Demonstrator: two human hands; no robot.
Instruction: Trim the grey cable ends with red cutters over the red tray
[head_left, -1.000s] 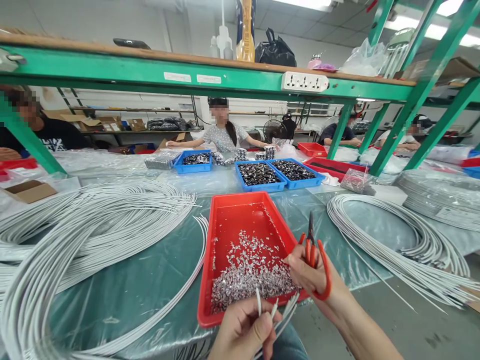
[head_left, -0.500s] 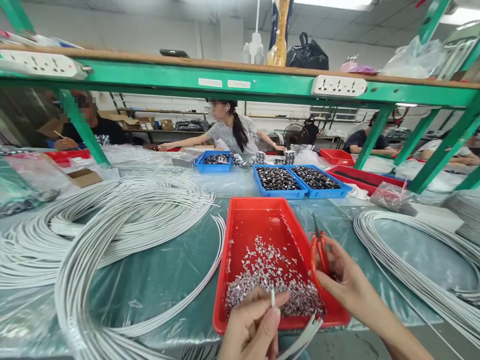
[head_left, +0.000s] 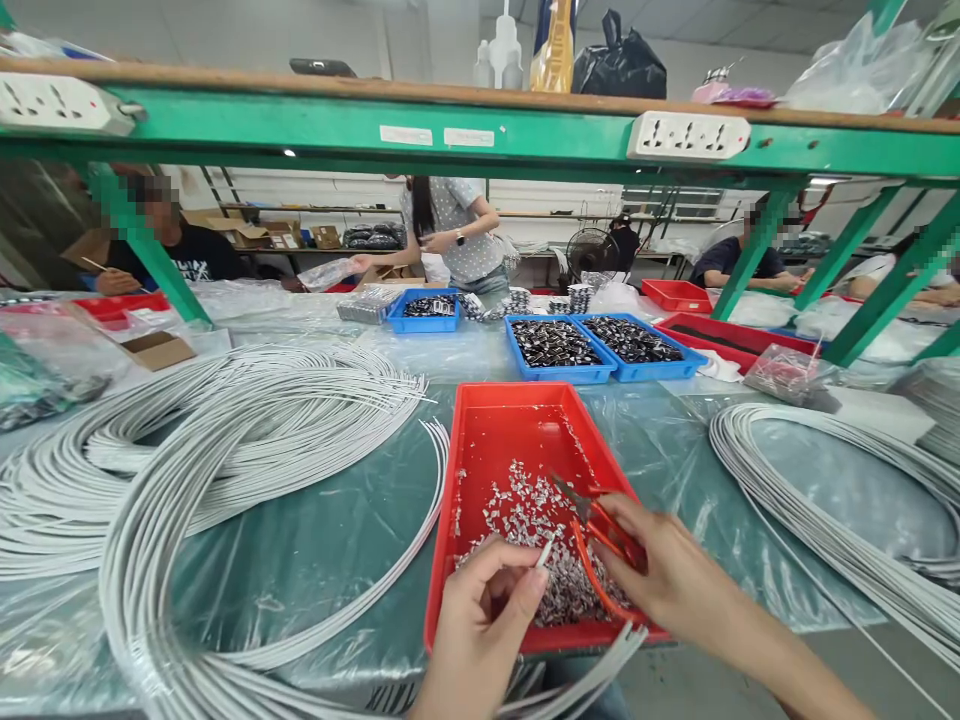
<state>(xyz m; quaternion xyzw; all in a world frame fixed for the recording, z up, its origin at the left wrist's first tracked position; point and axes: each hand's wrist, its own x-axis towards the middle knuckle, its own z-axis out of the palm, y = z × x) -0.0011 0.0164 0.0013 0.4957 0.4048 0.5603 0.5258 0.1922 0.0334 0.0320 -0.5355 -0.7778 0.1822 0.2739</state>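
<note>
The tip of a white cable (head_left: 545, 553) is pinched between the thumb and forefinger of my left hand (head_left: 480, 615). Red-handled cutting pliers (head_left: 591, 572) are gripped in my right hand (head_left: 664, 560). Their dark jaws point up and left, just beyond the cable tip and apart from it. Both hands are over the near part of a red tray (head_left: 442, 530), where many small silvery bits (head_left: 517, 505) are heaped. A bunch of white cable ends (head_left: 611, 655) lies below the tray's near edge, beside my left wrist.
Large coils of white cable (head_left: 150, 480) cover the left of the table; another coil (head_left: 817, 520) lies right. Behind the red tray stand blue trays (head_left: 600, 373) of dark parts. A green shelf frame (head_left: 525, 160) spans above. Co-workers are across the table.
My right hand has brought the pliers leftward over the tray, and their jaws now tilt left instead of upward. My left hand has turned the cable tip slightly. A co-worker opposite has shifted and straightened.
</note>
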